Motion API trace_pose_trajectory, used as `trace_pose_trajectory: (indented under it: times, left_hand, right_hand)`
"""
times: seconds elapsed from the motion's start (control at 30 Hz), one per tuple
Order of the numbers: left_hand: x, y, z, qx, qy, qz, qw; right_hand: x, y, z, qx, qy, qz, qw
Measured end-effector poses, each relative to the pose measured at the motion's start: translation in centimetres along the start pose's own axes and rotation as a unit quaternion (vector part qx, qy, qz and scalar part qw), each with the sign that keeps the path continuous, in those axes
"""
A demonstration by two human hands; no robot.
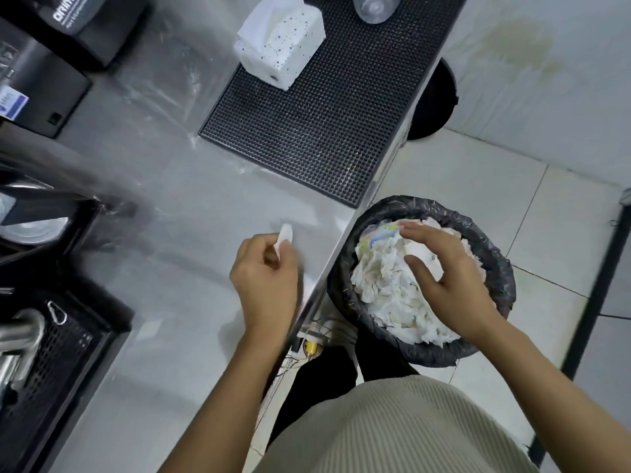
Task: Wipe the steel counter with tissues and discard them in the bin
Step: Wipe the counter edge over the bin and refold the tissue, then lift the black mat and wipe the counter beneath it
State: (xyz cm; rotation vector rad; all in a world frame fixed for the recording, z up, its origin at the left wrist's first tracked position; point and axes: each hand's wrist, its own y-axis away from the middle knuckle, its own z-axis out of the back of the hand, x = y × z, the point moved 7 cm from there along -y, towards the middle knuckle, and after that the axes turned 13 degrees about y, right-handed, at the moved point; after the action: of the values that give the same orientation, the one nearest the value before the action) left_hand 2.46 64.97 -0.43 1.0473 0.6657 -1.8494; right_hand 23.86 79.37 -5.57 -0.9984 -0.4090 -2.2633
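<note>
The steel counter [177, 206] fills the left and middle of the view, streaked with wet smears. My left hand [266, 281] is above its right edge, pinching a small white tissue [285, 235] between thumb and fingers. Beside the counter on the floor stands a bin lined with a black bag [495, 254], heaped with crumpled white tissues [386, 285]. My right hand [447, 274] is spread over that heap, fingers apart, touching the top tissues without gripping any.
A white speckled tissue box [286, 46] sits on a black rubber mat [324, 131] at the counter's far right. Black machines [41, 63] line the left side, with a faucet [20, 339] over a perforated black tray. A clear cup [375, 6] stands at the mat's far end.
</note>
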Motion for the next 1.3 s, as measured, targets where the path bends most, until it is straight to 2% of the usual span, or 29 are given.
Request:
trace_pose_trajectory:
  times: [0.2, 0.33, 0.37, 0.5, 0.53, 0.67, 0.73, 0.83, 0.87, 0.9, 0.97, 1.03, 1.07, 1.3]
  left_hand:
    - [-2.5, -0.9, -7.6, 0.108, -0.049, -0.078, 0.990]
    - [-3.0, -1.7, -7.6, 0.201, -0.015, -0.116, 0.973]
    - [-2.7, -2.0, -6.9, 0.210, -0.003, -0.115, 0.971]
    - [-1.9, -2.1, -5.3, 0.149, -0.016, -0.110, 0.983]
    - [-2.2, -1.7, -5.9, 0.154, -0.011, -0.112, 0.982]
    - [-3.6, 0.3, -9.3, 0.288, -0.012, -0.153, 0.945]
    - [-3.6, -0.7, -8.3, 0.259, 0.016, -0.139, 0.956]
    - [-2.1, -3.3, -4.9, 0.096, 0.035, -0.093, 0.990]
    - [-1.7, -3.5, -4.6, 0.076, 0.013, -0.087, 0.993]
    - [-1.6, -3.2, -4.9, 0.091, -0.004, -0.093, 0.992]
    - [-1.9, -1.9, -6.7, 0.178, 0.009, -0.106, 0.978]
    - [-2.4, -1.1, -7.9, 0.245, 0.041, -0.082, 0.965]
    - [-2.5, -1.2, -7.9, 0.251, 0.057, -0.066, 0.964]
    - [2.2, -5.4, 0.1, 0.060, 0.170, 0.096, 0.979]
  right_hand:
    - [-0.3, 0.2, 0.8, -0.013, -0.006, -0.024, 1.000]
    - [-0.5, 0.1, 0.8, -0.013, -0.008, -0.035, 0.999]
    - [-0.6, 0.0, 0.7, -0.010, -0.006, -0.034, 0.999]
    - [-0.9, 0.0, 0.3, -0.006, -0.012, -0.036, 0.999]
    - [-0.8, 0.0, 0.1, -0.005, -0.017, -0.036, 0.999]
    - [-0.3, 0.0, -0.2, -0.003, -0.026, -0.040, 0.999]
    - [-0.1, 0.1, -0.3, -0.003, -0.027, -0.038, 0.999]
    - [-0.3, 0.2, -0.3, -0.004, -0.029, -0.043, 0.999]
    - [-0.3, 0.2, -0.3, -0.003, -0.029, -0.044, 0.999]
    - [-0.2, 0.1, -0.4, -0.001, -0.027, -0.044, 0.999]
    - [0.4, -0.1, -0.6, 0.004, -0.023, -0.043, 0.999]
    - [1.6, -0.7, -0.7, 0.004, -0.023, -0.031, 0.999]
    - [2.3, -1.1, -0.9, 0.002, -0.025, -0.019, 1.000]
    - [9.2, -6.9, -2.7, -0.032, -0.064, 0.078, 0.994]
